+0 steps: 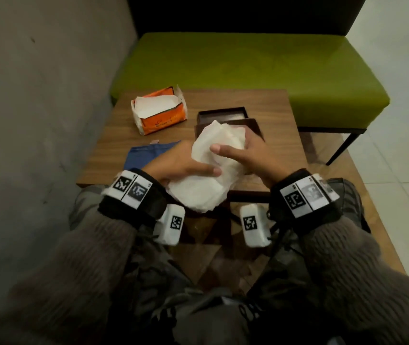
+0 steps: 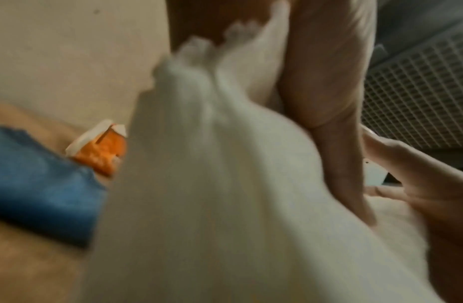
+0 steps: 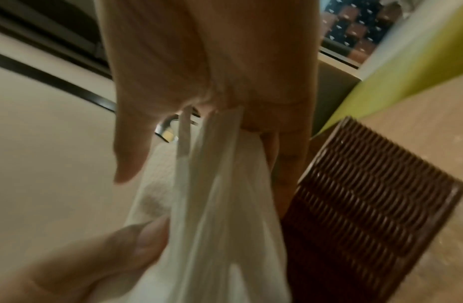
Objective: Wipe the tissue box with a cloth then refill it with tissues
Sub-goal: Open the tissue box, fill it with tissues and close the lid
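A thick stack of white tissues [image 1: 208,175] hangs over the near edge of the wooden table [image 1: 280,113], held between both hands. My left hand [image 1: 198,170] grips its near left side, thumb on top. My right hand [image 1: 230,148] holds the far right end, thumb across the top. Just behind the stack lies the dark brown tissue box [image 1: 220,114] with its ribbed lid [image 3: 368,194] leaning beside it. A blue cloth [image 1: 148,153] lies flat on the table to the left. In the right wrist view the tissues [image 3: 220,205] run between my right fingers [image 3: 274,155].
An opened orange tissue pack [image 1: 159,110] with white sheets inside sits at the table's far left. A green bench [image 1: 248,68] stands behind the table, and a grey wall [image 1: 36,95] runs along the left. My knees are under the table's near edge.
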The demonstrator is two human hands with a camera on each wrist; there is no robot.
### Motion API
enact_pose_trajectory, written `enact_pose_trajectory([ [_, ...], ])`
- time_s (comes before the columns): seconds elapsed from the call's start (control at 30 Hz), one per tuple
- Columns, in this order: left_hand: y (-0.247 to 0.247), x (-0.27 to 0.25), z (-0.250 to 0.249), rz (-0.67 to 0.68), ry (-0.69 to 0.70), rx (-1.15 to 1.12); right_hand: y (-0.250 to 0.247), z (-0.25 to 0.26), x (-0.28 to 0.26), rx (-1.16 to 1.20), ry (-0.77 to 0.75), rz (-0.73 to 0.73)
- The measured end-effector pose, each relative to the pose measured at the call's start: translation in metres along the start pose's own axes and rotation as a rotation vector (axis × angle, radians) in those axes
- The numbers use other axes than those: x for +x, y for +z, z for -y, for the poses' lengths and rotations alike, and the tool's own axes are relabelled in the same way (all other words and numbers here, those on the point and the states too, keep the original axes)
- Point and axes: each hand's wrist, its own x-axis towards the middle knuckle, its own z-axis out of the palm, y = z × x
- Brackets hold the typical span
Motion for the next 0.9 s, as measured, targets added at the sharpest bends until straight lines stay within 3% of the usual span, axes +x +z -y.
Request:
enact_pose_trajectory([
  [0.07,-0.004,0.001,-0.006,0.027,0.023,0.125,0.0,0.001,0.0,-0.082,-0.013,0.081],
  [0.13,-0.009,0.003,-0.003,-0.014,0.038,0.095,-0.004,-0.004,0.0,-0.026,-0.007,0.021],
  [0.3,-0.006,-0.006,0.025,-0.185,-0.007,-0.708,-0.013,-0.016,-0.006,0.432,0.083,-0.104],
  [0.4,0.019,-0.011,0.021,-0.251,-0.022,-0.922,0.001,-0.016,-0.01,0.546,0.105,-0.078],
  [0.57,0.026,-0.008,0.018,-0.432,-0.009,-0.932,0.006,-0.014,-0.014,0.484,0.102,-0.045],
  [0.77,0.036,0.003,0.01,-0.336,-0.07,-0.755,0.011,-0.011,-0.009,0.286,0.125,-0.003],
  [0.9,0.017,0.014,-0.001,-0.319,-0.052,-0.826,-0.011,0.0,0.004,0.169,0.092,-0.118],
])
